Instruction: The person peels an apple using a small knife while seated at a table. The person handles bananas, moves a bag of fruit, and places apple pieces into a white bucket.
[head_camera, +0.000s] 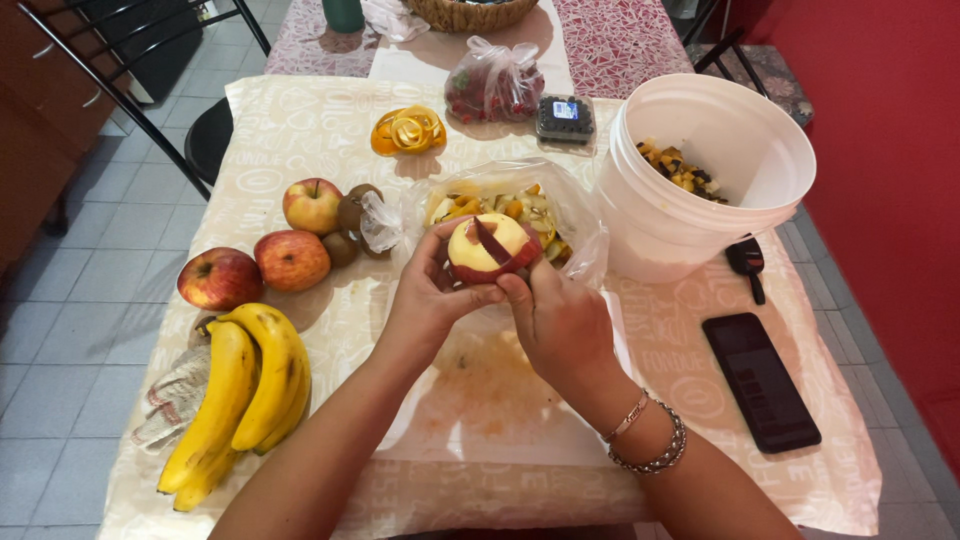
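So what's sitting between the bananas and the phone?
In the head view, both forearms and a stained white cutting board lie between the bananas and the phone.

The table (300, 130) has a pale cloth with letters on it. On it lie yellow bananas (240, 395), three red apples (262, 258), a big white bucket (700, 190) (fruit bits inside), a black phone (762, 380) and curly orange peel (408, 130).

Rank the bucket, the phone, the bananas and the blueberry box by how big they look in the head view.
1. White bucket, clearly the largest.
2. Bananas.
3. Phone; it and the bananas lie nearer the camera than the bucket.
4. Blueberry box, smallest, though it sits farthest away, which shrinks it.
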